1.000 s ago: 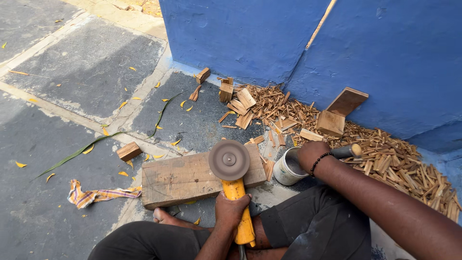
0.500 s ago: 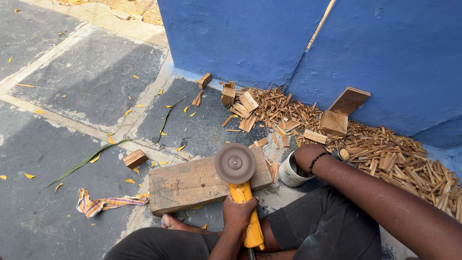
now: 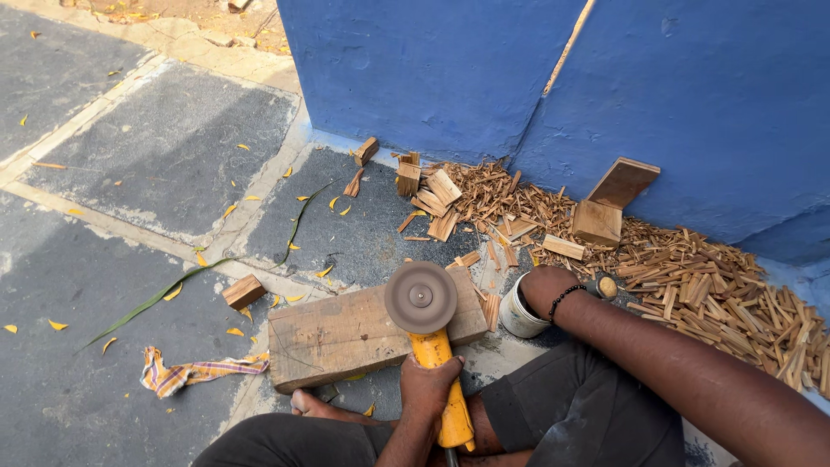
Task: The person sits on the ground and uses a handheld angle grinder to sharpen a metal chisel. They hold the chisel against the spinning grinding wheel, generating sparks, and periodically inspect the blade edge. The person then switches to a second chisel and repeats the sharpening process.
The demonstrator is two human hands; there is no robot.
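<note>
Blue wall (image 3: 692, 95) runs across the far side, well beyond both hands. At its foot, a long heap of wood offcuts (image 3: 692, 277) stretches ahead of and out to the right of the right hand.

Thick wooden plank (image 3: 363, 333) lies flat on the pavement just ahead of the left hand, long axis running left to right, right end slightly farther away.

Angle grinder (image 3: 432, 346): yellow body, long axis running from the person's lap straight away toward the wall. Round sanding disc (image 3: 421, 297) at the far end, face turned up toward the camera, sitting over the right part of the plank. Contact with the wood cannot be told.

Left hand (image 3: 430, 387) clenched around the yellow grinder body, just behind the disc.

Right hand (image 3: 543, 290) rests on the rim of a small white pot (image 3: 521, 317), just right of the plank end; black bead bracelet (image 3: 560, 300) at the wrist. Fingers hidden, so grip cannot be told.

Small wood block (image 3: 244, 291) sits left of the plank; striped rag (image 3: 186, 374) lies well left of the left hand.
</note>
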